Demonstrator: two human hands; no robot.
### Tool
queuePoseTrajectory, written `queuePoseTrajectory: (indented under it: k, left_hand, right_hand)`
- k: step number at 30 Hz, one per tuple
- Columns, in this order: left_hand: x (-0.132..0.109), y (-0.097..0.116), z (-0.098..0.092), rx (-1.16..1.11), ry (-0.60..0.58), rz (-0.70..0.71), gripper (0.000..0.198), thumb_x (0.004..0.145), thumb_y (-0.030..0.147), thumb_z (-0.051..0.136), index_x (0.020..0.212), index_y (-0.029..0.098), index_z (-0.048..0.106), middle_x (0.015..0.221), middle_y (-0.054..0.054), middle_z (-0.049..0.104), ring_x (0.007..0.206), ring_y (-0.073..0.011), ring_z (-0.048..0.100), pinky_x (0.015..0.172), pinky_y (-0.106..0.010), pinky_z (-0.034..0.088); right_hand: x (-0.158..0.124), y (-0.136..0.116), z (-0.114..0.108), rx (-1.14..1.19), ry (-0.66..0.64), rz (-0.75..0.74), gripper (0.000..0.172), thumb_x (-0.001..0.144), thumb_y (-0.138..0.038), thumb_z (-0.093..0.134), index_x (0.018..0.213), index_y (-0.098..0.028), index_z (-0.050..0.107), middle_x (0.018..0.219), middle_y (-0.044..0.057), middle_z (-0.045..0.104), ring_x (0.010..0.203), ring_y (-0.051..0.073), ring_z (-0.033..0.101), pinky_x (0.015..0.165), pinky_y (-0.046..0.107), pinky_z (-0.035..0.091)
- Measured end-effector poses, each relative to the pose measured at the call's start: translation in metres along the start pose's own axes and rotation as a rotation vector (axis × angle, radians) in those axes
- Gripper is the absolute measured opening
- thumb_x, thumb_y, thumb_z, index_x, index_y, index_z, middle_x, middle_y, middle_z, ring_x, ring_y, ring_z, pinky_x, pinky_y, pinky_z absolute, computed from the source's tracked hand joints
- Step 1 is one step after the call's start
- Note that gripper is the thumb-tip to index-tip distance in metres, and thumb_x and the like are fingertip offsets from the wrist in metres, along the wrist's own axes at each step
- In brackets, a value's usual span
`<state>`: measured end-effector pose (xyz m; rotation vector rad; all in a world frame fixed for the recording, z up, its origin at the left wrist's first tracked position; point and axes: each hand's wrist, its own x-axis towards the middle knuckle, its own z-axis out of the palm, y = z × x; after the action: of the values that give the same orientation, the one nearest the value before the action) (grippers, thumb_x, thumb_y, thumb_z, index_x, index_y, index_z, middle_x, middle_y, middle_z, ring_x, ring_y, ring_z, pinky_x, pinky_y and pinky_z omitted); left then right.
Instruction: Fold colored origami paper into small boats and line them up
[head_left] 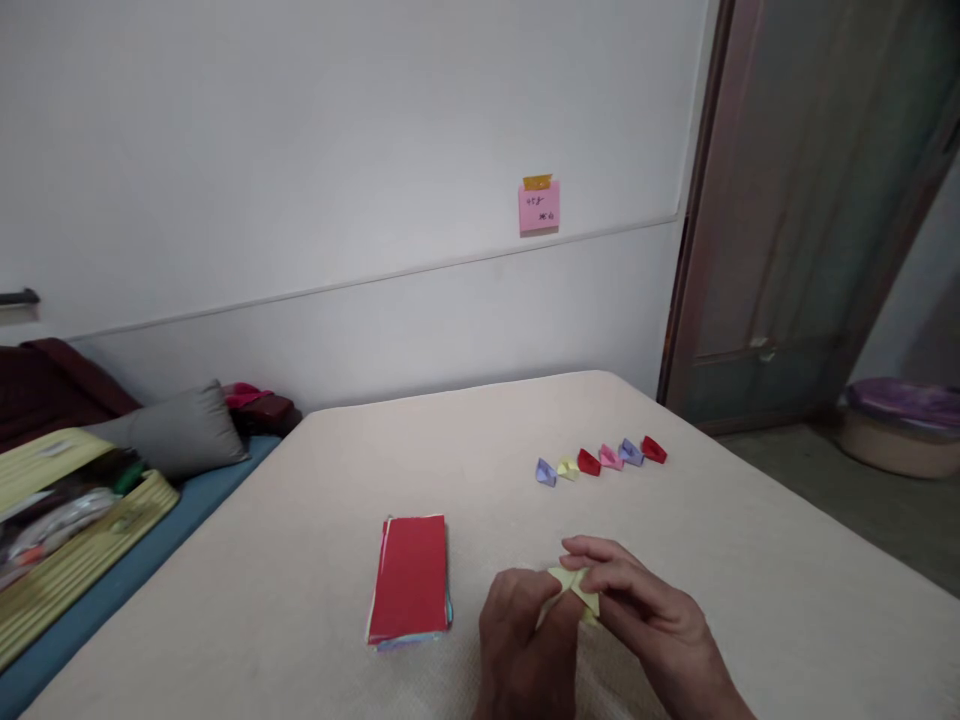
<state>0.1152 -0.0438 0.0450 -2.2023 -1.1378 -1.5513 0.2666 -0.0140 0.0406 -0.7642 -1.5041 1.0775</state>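
The left hand (525, 630) and right hand (660, 620) are meeting low over the near part of the table (300, 560), the fingers of both closing in a pinch on a small pale yellow paper (588, 600) that is showing thin, creased, angular flaps. Beyond it, six small folded paper pieces (589, 462), crisp and pointed in lavender, yellow, red and pink, are sitting in a slanting row. A stack of paper (409, 577), flat and rectangular with a red top sheet, is lying left of the hands, its multicoloured edges fanning out slightly unevenly. The pale, fabric-like tabletop is spreading between stack and row, leaving room around the hands; its far edge is running along the white wall (300, 150) and rounding at the right corner. Fingers are covering much of the yellow paper, so its full shape is staying unclear, and the bottom of the view is cutting off both wrists.
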Motion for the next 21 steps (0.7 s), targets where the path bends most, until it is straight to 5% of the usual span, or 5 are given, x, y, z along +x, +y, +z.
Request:
queuePoseTrajectory:
  k: [12, 18, 21]
  left_hand:
    - [-0.001, -0.003, 0.001, -0.188, -0.031, -0.159, 0.021, 0.087, 0.01, 0.047, 0.101, 0.02, 0.059, 0.085, -0.004, 0.064, 0.077, -0.0151, 0.058, 0.067, -0.026, 0.048]
    - [0.005, -0.007, 0.002, -0.614, -0.113, -0.764, 0.019, 0.078, 0.03, 0.064, 0.064, 0.017, 0.061, 0.071, -0.002, 0.057, 0.067, -0.0141, 0.052, 0.06, -0.024, 0.041]
    - [-0.001, -0.019, 0.01, -0.904, -0.17, -1.091, 0.025, 0.07, 0.037, 0.068, 0.065, 0.015, 0.059, 0.054, 0.003, 0.049, 0.051, -0.0099, 0.041, 0.05, -0.022, 0.032]
  right_hand:
    - [0.003, -0.006, 0.001, -0.09, -0.063, -0.032, 0.009, 0.082, -0.028, 0.062, 0.079, -0.024, 0.07, 0.107, 0.008, 0.065, 0.109, 0.024, 0.056, 0.088, 0.031, 0.046]
    - [0.009, -0.005, 0.005, -0.047, -0.095, 0.147, 0.02, 0.079, -0.034, 0.063, 0.067, -0.019, 0.068, 0.093, 0.007, 0.064, 0.086, 0.021, 0.059, 0.072, 0.029, 0.046]
    - [0.011, 0.001, 0.007, 0.041, -0.146, 0.242, 0.025, 0.078, -0.037, 0.062, 0.063, -0.017, 0.064, 0.081, 0.004, 0.06, 0.065, 0.015, 0.053, 0.056, 0.025, 0.042]
